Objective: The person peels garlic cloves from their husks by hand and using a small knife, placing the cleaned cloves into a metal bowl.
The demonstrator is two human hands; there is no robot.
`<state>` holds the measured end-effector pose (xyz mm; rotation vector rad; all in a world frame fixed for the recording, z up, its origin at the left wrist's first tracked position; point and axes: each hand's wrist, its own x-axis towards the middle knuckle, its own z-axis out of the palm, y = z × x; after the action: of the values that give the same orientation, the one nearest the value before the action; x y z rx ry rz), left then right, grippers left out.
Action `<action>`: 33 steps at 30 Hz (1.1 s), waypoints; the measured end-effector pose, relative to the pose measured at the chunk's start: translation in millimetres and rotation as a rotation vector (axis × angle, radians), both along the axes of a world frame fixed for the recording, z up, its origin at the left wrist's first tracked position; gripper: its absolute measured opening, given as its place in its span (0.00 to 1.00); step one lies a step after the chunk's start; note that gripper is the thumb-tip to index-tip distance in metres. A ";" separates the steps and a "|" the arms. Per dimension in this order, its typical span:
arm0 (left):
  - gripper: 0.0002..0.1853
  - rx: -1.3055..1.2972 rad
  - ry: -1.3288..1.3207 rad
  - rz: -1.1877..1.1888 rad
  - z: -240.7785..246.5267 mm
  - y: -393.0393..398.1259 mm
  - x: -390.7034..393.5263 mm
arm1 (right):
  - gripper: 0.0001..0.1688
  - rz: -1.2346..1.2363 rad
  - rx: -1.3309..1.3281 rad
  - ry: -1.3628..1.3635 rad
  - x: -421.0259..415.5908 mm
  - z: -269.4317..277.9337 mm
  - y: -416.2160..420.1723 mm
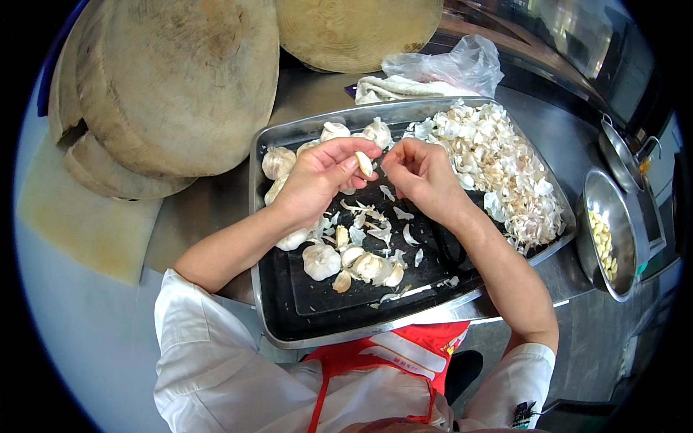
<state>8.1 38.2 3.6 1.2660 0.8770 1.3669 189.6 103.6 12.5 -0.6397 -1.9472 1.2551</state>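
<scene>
My left hand (330,176) holds a garlic clove (364,163) between thumb and fingers above a metal tray (258,303). Just right of it is my right hand (419,176), thumb and fingertips pinched together; whether anything thin is between them cannot be seen. Whole garlic bulbs (321,262) lie along the tray's left side. Below my hands are separated cloves (370,267) and loose bits of skin (380,233). A large heap of garlic skins (495,157) fills the tray's right side.
Thick round wooden chopping blocks (178,81) stand at the upper left, another block (360,32) behind the tray. A white cloth (403,89) and a clear plastic bag (452,65) lie beyond its rim. At right, a metal bowl (622,238) holds peeled cloves (602,246), near a metal pan (620,154).
</scene>
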 end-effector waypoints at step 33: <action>0.17 -0.011 -0.093 -0.089 -0.1 -0.5 0.2 | 0.05 0.035 0.069 0.014 -2.1 -1.0 -3.7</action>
<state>8.2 37.8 3.5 1.2088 0.7544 1.3379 187.5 100.0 11.5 -0.5625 -1.9892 1.2047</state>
